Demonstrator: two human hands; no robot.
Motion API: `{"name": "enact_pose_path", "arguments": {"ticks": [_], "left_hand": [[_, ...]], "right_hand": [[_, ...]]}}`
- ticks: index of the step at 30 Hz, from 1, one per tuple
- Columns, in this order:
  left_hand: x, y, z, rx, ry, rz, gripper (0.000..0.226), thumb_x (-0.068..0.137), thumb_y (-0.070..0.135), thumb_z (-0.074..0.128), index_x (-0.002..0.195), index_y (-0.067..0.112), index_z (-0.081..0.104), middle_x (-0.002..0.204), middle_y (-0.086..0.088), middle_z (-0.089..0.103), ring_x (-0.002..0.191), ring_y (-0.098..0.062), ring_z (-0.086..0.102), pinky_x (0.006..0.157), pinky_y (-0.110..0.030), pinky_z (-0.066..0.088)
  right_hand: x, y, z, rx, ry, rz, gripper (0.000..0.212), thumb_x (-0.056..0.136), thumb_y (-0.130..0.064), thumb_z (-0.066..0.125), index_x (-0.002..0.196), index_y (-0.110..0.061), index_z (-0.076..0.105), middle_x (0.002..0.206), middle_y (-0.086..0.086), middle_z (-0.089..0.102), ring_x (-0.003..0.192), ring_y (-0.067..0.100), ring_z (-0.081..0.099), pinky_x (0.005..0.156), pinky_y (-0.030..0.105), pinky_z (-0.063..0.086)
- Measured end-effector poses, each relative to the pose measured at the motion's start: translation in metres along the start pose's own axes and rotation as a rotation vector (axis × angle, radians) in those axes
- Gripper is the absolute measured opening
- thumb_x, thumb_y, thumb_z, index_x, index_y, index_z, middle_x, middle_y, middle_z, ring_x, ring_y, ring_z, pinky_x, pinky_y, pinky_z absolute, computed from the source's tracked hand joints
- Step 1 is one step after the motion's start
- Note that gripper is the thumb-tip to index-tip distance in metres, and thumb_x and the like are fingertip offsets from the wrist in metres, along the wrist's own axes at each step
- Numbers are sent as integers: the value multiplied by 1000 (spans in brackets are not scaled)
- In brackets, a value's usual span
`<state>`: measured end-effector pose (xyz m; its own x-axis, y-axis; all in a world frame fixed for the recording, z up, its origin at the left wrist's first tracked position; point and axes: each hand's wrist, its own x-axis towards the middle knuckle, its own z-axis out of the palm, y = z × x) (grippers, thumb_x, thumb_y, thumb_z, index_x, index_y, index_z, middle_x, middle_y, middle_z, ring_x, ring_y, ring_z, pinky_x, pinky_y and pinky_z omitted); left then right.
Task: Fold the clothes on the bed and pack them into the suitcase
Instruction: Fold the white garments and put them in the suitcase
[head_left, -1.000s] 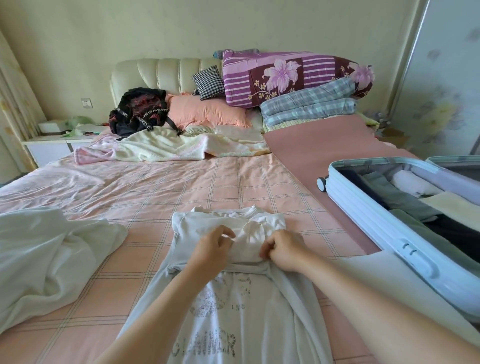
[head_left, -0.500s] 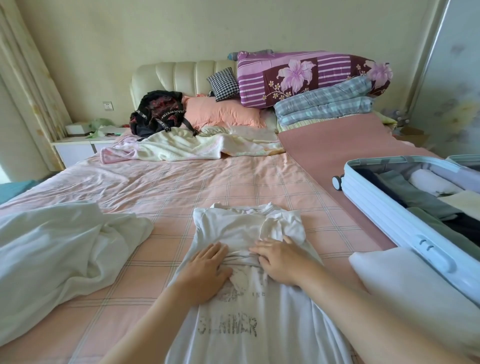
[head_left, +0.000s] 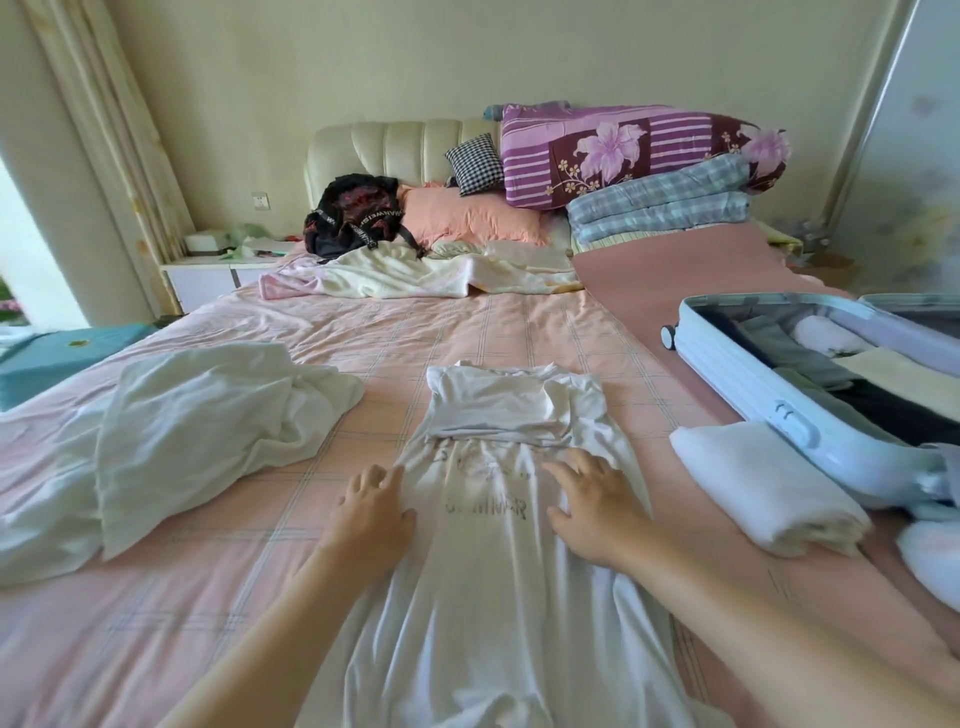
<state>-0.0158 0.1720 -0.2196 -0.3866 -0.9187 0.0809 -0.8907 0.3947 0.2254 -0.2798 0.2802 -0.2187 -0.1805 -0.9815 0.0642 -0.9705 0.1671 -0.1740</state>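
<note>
A white printed T-shirt (head_left: 488, 571) lies lengthwise on the pink checked bed (head_left: 260, 623), its far end folded over into a flat band (head_left: 498, 410). My left hand (head_left: 371, 512) rests flat on the shirt's left edge, fingers spread. My right hand (head_left: 592, 501) lies flat on the right side of the shirt, fingers apart. Neither hand grips anything. At the right stands the open pale-blue suitcase (head_left: 769, 410), with folded dark, grey and cream clothes inside. A folded white garment (head_left: 763, 483) lies beside its near wall.
A crumpled white garment (head_left: 208, 421) lies on the bed to the left. At the headboard are a black backpack (head_left: 358, 215), a pink pillow (head_left: 467, 218), stacked quilts (head_left: 639, 156) and a rumpled cream blanket (head_left: 410, 273). A nightstand (head_left: 208, 275) stands far left.
My hands have let go of the folded top band and slid back toward me, apart to each side of the shirt. The view shifted left, showing more of the curtain.
</note>
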Motion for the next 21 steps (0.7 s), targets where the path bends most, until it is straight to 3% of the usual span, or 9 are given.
{"name": "enact_pose_path", "arguments": {"ticks": [4, 7, 9, 11, 13, 14, 18, 21], "left_hand": [[-38, -1, -3, 123, 39, -5, 53, 93, 42, 53, 141, 23, 40, 138, -4, 40, 130, -26, 36, 108, -38, 32], [-65, 30, -2, 68, 125, 194, 42, 92, 37, 54, 133, 30, 50, 136, 4, 41, 130, -20, 35, 109, -36, 28], [-85, 58, 1, -49, 93, 380, 28, 92, 37, 58, 121, 34, 59, 128, 9, 49, 125, -15, 41, 109, -35, 31], [-109, 84, 3, -159, -90, 540, 26, 87, 45, 66, 111, 37, 62, 114, 12, 56, 111, -11, 52, 103, -37, 42], [-131, 103, 5, -175, -348, 558, 42, 76, 54, 75, 112, 40, 59, 106, 14, 55, 95, -6, 55, 92, -35, 50], [-138, 109, 5, -133, -426, 546, 46, 73, 50, 78, 113, 40, 58, 106, 14, 55, 92, -6, 55, 89, -32, 51], [-150, 113, -2, 35, -694, 453, 20, 82, 16, 67, 95, 30, 70, 92, 6, 72, 76, -16, 65, 72, -25, 52], [-162, 113, -11, 32, -1008, 330, 16, 88, 16, 69, 103, 20, 73, 89, 0, 74, 72, -16, 72, 78, -30, 57]], "right_hand": [[-45, 1, 8, 80, 41, 80, 53, 98, -39, 48, 149, -28, 39, 148, -1, 39, 138, 22, 36, 113, 36, 29], [-65, -2, 5, 144, -11, 27, 56, 99, -36, 49, 152, -24, 36, 155, 1, 39, 141, 21, 37, 115, 33, 29], [-79, -7, 1, 223, -16, 14, 57, 99, -28, 50, 153, -21, 35, 156, 3, 37, 142, 22, 38, 115, 33, 29], [-95, -8, 1, 275, 44, 21, 57, 96, -21, 51, 152, -19, 37, 155, 5, 36, 143, 24, 35, 117, 34, 28], [-113, -7, 1, 267, 100, 55, 58, 93, -19, 51, 150, -19, 38, 151, 6, 34, 141, 26, 33, 118, 35, 26], [-121, -5, 1, 264, 123, 79, 58, 92, -18, 51, 148, -20, 39, 148, 7, 34, 138, 28, 33, 117, 35, 26], [-150, 7, -8, 335, 96, 228, 40, 93, -22, 49, 133, -19, 44, 135, 7, 44, 124, 29, 47, 103, 36, 39], [-169, 18, -14, 328, -69, 319, 30, 89, -29, 48, 118, -24, 54, 123, 0, 59, 110, 22, 57, 94, 34, 46]]}}
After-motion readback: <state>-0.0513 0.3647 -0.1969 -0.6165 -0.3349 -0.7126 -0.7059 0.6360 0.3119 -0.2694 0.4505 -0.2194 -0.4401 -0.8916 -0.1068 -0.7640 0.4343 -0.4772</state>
